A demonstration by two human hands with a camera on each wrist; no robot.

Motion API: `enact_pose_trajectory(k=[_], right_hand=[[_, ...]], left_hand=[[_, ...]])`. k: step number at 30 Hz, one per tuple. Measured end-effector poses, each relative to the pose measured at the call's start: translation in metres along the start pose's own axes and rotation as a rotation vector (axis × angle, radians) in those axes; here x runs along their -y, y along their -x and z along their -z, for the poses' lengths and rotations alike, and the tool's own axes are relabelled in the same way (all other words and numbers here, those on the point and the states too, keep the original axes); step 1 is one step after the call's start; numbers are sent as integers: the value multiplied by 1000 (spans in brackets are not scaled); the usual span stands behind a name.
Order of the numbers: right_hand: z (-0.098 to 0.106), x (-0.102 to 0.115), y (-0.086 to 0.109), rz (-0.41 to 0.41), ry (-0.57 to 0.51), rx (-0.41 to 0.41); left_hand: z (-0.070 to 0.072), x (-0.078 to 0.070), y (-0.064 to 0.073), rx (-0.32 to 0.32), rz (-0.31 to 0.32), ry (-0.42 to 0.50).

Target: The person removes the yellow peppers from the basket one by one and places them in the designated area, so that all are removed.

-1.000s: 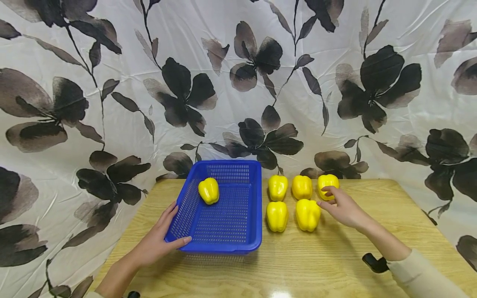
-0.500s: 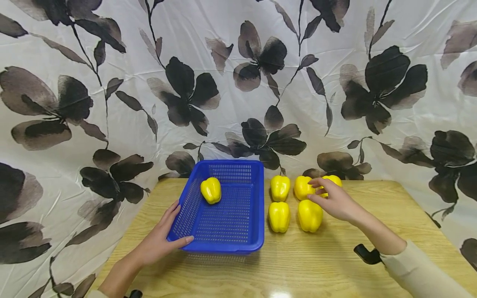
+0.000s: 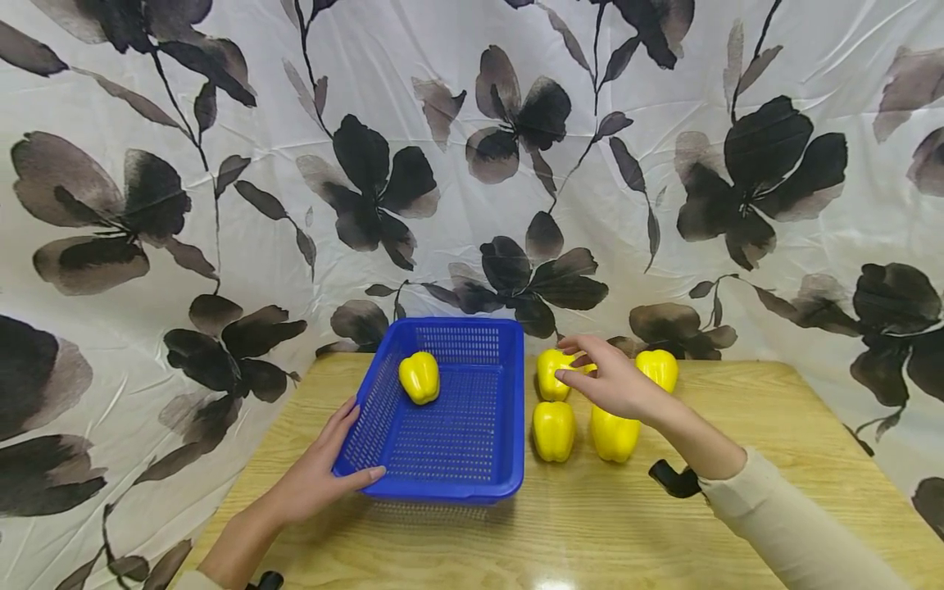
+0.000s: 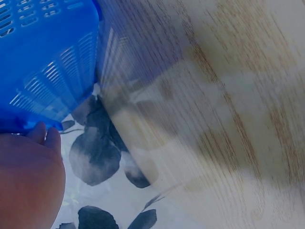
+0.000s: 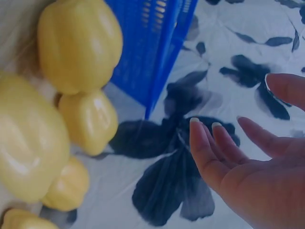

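Observation:
My left hand [image 3: 313, 479] holds the near left corner of a blue plastic basket [image 3: 515, 410], its thumb over the rim and its fingers along the outer side. One yellow bell pepper [image 3: 419, 378] lies inside the basket, towards its back left. My right hand [image 3: 615, 381] hovers over more yellow bell peppers on the right, with its fingers spread and bent a little. Between those fingers the right wrist view shows nothing. Nearest its fingertips is the back left pepper [image 3: 549, 378]; the hand largely hides the back middle one.
Beside the basket stand a front left pepper [image 3: 554, 432], a front right pepper [image 3: 614, 438] and a back right pepper [image 3: 659, 369]. All rest on a wooden table [image 3: 590, 524]. A floral cloth [image 3: 442, 270] hangs behind the table's back edge.
My right hand has moved left over the peppers, from beside the back right one to near the back left one. The left hand and basket stay as they were.

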State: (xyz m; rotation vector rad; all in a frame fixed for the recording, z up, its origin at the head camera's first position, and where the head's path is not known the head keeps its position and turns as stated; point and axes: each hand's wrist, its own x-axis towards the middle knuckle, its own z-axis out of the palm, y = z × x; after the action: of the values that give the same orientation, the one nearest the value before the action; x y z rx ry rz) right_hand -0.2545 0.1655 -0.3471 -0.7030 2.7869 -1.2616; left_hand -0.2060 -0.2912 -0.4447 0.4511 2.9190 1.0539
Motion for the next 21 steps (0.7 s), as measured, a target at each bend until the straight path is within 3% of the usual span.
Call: enact_pose_trajectory(k=[21], right_hand=[[-34,46,-43,83,-8,87]], left_hand=[[0,-2,1,0,-7,-15]])
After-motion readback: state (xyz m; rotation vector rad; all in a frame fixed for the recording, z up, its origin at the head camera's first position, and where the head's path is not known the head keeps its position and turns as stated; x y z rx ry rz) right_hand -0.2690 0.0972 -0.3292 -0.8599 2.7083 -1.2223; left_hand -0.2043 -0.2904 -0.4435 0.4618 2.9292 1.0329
